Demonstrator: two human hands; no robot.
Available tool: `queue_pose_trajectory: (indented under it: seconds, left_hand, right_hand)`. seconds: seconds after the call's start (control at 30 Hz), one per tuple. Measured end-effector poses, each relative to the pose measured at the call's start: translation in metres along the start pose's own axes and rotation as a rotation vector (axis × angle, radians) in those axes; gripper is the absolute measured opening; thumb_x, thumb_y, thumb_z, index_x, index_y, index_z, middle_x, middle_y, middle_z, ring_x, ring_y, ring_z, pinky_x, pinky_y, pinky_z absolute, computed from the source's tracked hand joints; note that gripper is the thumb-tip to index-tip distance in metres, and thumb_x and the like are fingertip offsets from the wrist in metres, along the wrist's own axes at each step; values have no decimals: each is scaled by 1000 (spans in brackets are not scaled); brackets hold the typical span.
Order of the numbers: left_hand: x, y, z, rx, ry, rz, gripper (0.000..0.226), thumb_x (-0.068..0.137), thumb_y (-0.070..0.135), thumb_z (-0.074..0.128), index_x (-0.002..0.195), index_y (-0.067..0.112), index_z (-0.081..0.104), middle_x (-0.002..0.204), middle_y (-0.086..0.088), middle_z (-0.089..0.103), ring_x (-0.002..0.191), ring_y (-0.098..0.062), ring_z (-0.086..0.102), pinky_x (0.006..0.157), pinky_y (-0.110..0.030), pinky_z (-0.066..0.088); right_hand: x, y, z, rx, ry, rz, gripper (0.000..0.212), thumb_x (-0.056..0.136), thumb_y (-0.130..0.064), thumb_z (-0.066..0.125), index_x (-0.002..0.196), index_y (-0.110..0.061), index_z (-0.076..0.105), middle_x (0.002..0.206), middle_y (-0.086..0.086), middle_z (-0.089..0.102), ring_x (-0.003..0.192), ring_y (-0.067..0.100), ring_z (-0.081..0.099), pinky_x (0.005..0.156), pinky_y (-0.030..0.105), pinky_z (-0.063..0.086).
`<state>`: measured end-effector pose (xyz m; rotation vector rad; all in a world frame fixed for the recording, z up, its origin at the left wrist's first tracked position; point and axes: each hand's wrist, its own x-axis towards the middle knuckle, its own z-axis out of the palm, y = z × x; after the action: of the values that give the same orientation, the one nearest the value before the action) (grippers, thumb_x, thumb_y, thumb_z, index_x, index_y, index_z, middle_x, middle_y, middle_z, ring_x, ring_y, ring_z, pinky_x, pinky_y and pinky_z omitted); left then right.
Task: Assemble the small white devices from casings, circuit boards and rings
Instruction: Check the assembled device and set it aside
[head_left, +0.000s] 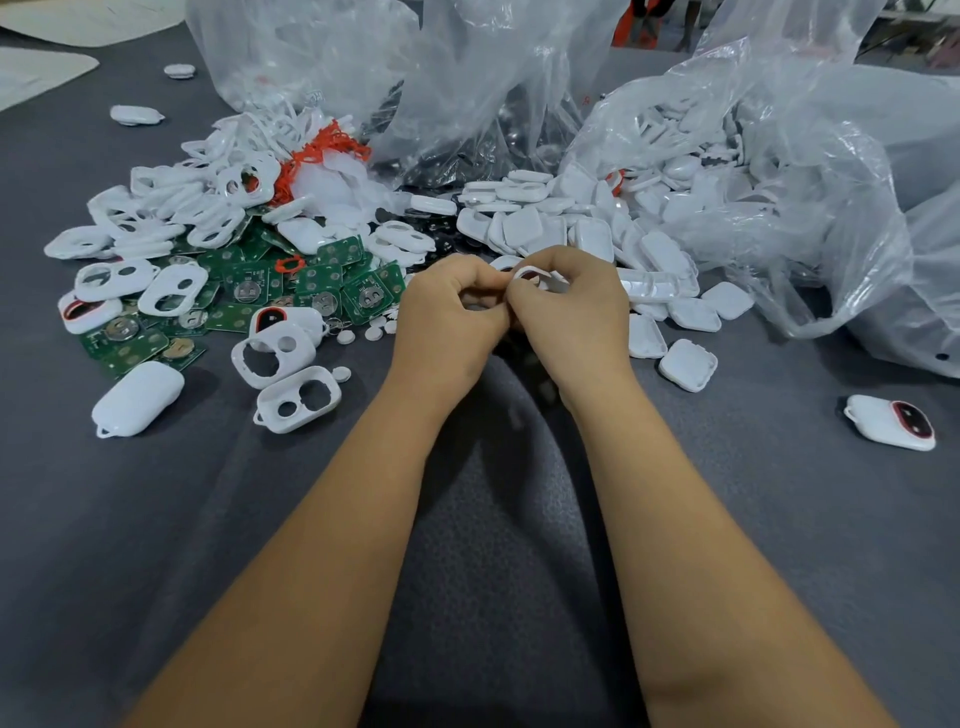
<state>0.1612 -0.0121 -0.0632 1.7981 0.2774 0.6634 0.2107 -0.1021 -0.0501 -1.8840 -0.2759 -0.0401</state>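
Both hands meet at the middle of the grey cloth. My left hand and my right hand curl their fingers round one white casing, of which only the top rim with a dark red-edged opening shows. Green circuit boards lie in a heap to the left. White front casings with two holes pile up behind them, beside a tangle of red rings. White back covers spill from a bag to the right. An assembled device lies at the far right.
Clear plastic bags bulge at the back and right. Two open front casings and a closed white shell lie front left. Small white discs are scattered near my left hand. A bag of dark parts sits behind.
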Motion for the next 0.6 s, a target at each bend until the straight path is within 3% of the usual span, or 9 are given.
queue_pose_trajectory:
  seconds: [0.13, 0.33, 0.5, 0.6]
  left_hand:
    - [0, 0, 0, -29, -17, -9, 18, 79, -10, 65, 87, 6, 69, 87, -13, 71, 75, -12, 65, 71, -19, 52]
    - [2, -3, 3, 14, 32, 1, 19, 78, -8, 66, 80, 11, 67, 86, -13, 70, 77, -19, 65, 72, -30, 52]
    - [0, -1, 3, 58, 126, 12, 11, 80, 0, 66, 81, 10, 67, 74, -1, 68, 64, -4, 60, 57, -11, 43]
    - [0, 1, 3, 64, 164, -4, 10, 86, 6, 66, 84, 15, 66, 70, 3, 67, 60, -1, 60, 57, -9, 43]
  right_hand:
    - [-1, 0, -1, -5, -5, -15, 14, 72, -11, 59, 71, -21, 69, 66, -6, 66, 68, 12, 61, 65, 30, 51]
    - [-3, -1, 0, -43, -3, -35, 18, 76, -12, 59, 78, -26, 71, 73, -10, 68, 74, 10, 63, 70, 30, 54]
    - [-5, -3, 0, -72, -60, -103, 17, 81, -14, 60, 84, -26, 70, 75, -12, 66, 77, 10, 64, 75, 34, 55]
    - [-3, -3, -1, -57, -114, -127, 15, 86, -14, 59, 88, -23, 70, 73, -9, 66, 74, 9, 64, 72, 31, 55]
